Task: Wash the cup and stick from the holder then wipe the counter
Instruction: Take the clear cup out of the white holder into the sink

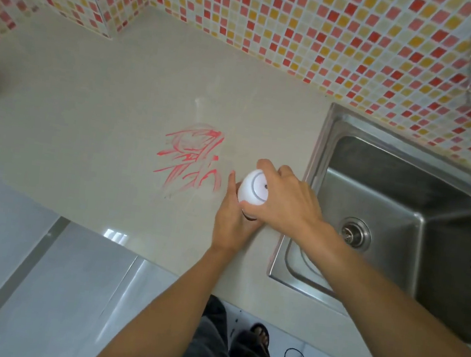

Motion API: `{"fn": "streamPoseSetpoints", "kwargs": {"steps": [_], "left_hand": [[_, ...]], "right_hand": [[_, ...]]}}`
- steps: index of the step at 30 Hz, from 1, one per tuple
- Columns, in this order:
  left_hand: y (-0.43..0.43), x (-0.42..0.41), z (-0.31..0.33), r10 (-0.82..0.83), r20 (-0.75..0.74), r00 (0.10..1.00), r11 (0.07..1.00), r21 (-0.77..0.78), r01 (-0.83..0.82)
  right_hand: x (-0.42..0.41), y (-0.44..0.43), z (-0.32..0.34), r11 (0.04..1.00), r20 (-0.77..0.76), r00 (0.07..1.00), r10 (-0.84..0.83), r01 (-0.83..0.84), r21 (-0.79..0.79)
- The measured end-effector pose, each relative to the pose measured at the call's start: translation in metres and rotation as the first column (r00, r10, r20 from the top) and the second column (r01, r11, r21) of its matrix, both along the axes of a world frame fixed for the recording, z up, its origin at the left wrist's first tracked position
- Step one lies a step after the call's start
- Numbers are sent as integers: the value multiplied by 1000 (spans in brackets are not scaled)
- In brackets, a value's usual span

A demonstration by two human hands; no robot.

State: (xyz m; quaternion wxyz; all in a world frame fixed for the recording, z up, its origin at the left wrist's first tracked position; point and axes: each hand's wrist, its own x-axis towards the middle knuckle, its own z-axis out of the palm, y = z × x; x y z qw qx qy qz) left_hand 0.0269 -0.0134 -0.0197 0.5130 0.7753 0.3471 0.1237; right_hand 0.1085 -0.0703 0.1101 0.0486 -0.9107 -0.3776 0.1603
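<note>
head view: both hands, left and right, grip white-capped bottle beside sink; red scribbles near

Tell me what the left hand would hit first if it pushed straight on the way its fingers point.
The left hand, wrapped around the white container on the counter, points up and away toward the wall. Sliding on, it would probably cross the red scribble first, then bare counter up to the mosaic tiles.
</note>
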Motion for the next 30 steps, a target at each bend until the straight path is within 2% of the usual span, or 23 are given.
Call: {"fn": "streamPoseSetpoints", "kwargs": {"steps": [4,9,12,14,16,18,20,22,23,24,25,26,28,30], "left_hand": [[-1,1,6,8,6,1000,1000,-15,-8],[-2,0,7,11,-5,1000,1000,-24,-11],[-2,0,11,25,-15,1000,999,-40,-25],[-3,0,11,18,-25,1000,1000,-21,-18],[-4,1,11,18,-30,999,1000,-13,-18],[-5,1,12,28,-38,999,999,-16,-29],[-5,2,13,34,-41,999,999,-22,-34],[-5,3,13,36,-35,999,999,-23,-37],[-5,3,12,37,-35,999,999,-21,-38],[-6,3,12,39,-37,999,999,-20,-39],[-6,2,13,40,-38,998,999,-18,-40],[-7,3,13,42,-39,998,999,-17,-42],[-7,5,13,48,-42,998,999,-12,-48],[-7,6,13,53,-50,997,999,-8,-54]], "right_hand": [[17,-4,21,991,-2,992,126,-126,-35],[20,-12,41,992,3,992,125,-124,-23],[25,-17,60,988,-58,996,-64,71,137],[36,-23,71,938,-173,967,-188,229,261],[48,-29,66,892,-253,923,-291,357,276],[59,-35,47,820,-334,849,-409,503,273],[69,-41,20,661,-548,691,-471,688,299],[77,-47,-6,481,-776,480,-410,836,263],[81,-50,-18,429,-841,405,-358,872,237],[83,-52,-29,414,-874,371,-315,882,226],[84,-53,-41,437,-877,385,-289,868,237],[84,-52,-53,484,-853,436,-287,834,263],[82,-47,-68,598,-738,591,-326,733,323],[80,-41,-76,653,-633,701,-328,652,384]]}}
